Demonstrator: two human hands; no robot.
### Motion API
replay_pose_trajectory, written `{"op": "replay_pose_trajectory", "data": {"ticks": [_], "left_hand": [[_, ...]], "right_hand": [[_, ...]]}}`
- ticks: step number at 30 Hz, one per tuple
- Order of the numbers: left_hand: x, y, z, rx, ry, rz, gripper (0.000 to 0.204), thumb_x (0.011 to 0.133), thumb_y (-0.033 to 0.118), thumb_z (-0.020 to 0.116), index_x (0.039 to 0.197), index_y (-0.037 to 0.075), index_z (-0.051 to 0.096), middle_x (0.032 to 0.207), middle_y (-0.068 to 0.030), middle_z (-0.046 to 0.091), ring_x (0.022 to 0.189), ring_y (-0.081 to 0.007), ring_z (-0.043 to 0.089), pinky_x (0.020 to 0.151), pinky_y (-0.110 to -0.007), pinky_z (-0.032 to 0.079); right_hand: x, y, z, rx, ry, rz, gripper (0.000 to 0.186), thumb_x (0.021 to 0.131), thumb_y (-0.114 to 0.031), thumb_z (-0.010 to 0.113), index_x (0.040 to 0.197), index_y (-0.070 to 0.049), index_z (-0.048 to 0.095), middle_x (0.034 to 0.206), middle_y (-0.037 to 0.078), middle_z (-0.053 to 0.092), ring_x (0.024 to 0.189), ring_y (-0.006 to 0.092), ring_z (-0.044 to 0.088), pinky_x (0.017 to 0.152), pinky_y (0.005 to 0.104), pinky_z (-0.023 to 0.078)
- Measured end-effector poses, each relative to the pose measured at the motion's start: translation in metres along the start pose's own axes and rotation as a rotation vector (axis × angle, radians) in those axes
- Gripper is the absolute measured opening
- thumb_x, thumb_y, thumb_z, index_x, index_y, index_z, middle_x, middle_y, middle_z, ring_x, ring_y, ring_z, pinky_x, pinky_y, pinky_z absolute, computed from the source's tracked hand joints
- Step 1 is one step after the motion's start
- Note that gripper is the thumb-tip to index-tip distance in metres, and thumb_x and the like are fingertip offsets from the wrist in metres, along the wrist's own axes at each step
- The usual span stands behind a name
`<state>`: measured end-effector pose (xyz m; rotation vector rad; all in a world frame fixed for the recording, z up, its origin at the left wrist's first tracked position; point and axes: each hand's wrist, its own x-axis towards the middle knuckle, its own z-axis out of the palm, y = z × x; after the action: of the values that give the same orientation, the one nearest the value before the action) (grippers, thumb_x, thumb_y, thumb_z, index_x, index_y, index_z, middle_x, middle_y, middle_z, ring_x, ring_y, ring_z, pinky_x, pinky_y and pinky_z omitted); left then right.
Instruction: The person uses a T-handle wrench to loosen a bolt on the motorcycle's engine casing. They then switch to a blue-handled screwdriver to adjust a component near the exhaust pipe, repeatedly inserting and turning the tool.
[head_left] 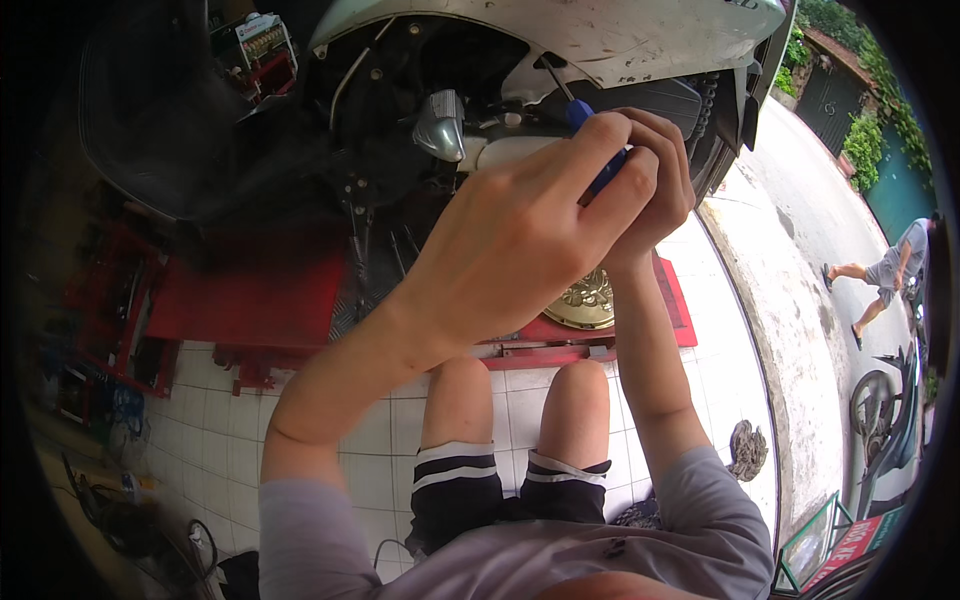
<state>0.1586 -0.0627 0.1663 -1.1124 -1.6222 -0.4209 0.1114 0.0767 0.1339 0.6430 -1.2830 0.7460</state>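
A screwdriver (579, 113) with a blue handle points up and to the left, its metal shaft reaching the lower edge of a motorbike's white side panel (640, 45). The tip meets a dark gap there, too small to make out. My left hand (525, 215) crosses in front, its fingers closed round the handle. My right hand (668, 185) closes on the handle's rear end from the right, partly hidden behind the left. Below the panel sit a silver engine part (440, 128) and a chain (708, 100). Beneath my hands lies a round gold embossed cover (580, 308).
The motorbike stands over a red lift platform (240, 290) on white floor tiles (370, 435). A dark crumpled rag (747, 450) lies at the right. Outside, a person (895, 270) walks past on the street, near a parked motorbike (885, 420). A boxed item (262, 40) stands at the back left.
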Motion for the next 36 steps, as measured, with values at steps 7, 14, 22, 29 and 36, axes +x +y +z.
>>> {"op": "replay_pose_trajectory", "data": {"ticks": [7, 14, 22, 29, 36], "left_hand": [[0.000, -0.004, 0.018, 0.051, 0.282, -0.094, 0.036, 0.063, 0.021, 0.082, 0.080, 0.007, 0.055, 0.079, -0.0050, 0.056, 0.053, -0.0174, 0.057, 0.047, -0.026, 0.047], [-0.003, 0.006, 0.037, -0.057, 0.317, -0.342, 0.031, 0.069, 0.031, 0.076, 0.066, 0.010, 0.054, 0.063, -0.0047, 0.056, 0.047, -0.0206, 0.057, 0.047, -0.031, 0.045], [-0.004, -0.007, 0.015, -0.235, 0.345, 0.031, 0.011, 0.077, 0.013, 0.070, 0.082, 0.007, 0.061, 0.086, -0.0035, 0.059, 0.068, -0.0137, 0.063, 0.053, -0.030, 0.052], [-0.001, 0.007, 0.029, -0.501, 0.423, -0.227, 0.013, 0.076, 0.014, 0.071, 0.080, 0.007, 0.061, 0.079, -0.0032, 0.054, 0.055, -0.0135, 0.057, 0.044, -0.029, 0.047], [-0.009, 0.004, 0.038, -0.488, 0.524, -0.342, 0.027, 0.085, 0.025, 0.073, 0.081, 0.001, 0.060, 0.067, -0.0065, 0.059, 0.049, -0.0112, 0.059, 0.041, -0.026, 0.044]], "right_hand": [[0.003, -0.014, -0.004, -0.072, -0.046, 0.060, 0.022, 0.074, -0.006, 0.071, 0.094, -0.001, 0.064, 0.093, 0.011, 0.066, 0.086, 0.0230, 0.066, 0.077, 0.0316, 0.052], [-0.003, -0.019, -0.010, -0.091, -0.001, 0.125, 0.019, 0.079, -0.005, 0.067, 0.097, 0.000, 0.062, 0.093, 0.011, 0.067, 0.089, 0.0210, 0.065, 0.081, 0.0321, 0.052], [0.030, -0.011, -0.029, -0.217, -0.380, -0.088, 0.023, 0.070, -0.005, 0.072, 0.092, 0.001, 0.069, 0.092, 0.010, 0.070, 0.091, 0.0234, 0.067, 0.079, 0.0338, 0.052], [0.015, -0.007, -0.035, -0.151, -0.263, -0.005, 0.027, 0.080, -0.006, 0.070, 0.104, 0.003, 0.061, 0.095, 0.015, 0.069, 0.091, 0.0220, 0.065, 0.077, 0.0320, 0.053], [0.011, -0.025, -0.029, -0.172, -0.174, 0.003, 0.036, 0.079, 0.002, 0.073, 0.111, 0.003, 0.057, 0.099, 0.020, 0.070, 0.088, 0.0202, 0.067, 0.078, 0.0312, 0.056]]}}
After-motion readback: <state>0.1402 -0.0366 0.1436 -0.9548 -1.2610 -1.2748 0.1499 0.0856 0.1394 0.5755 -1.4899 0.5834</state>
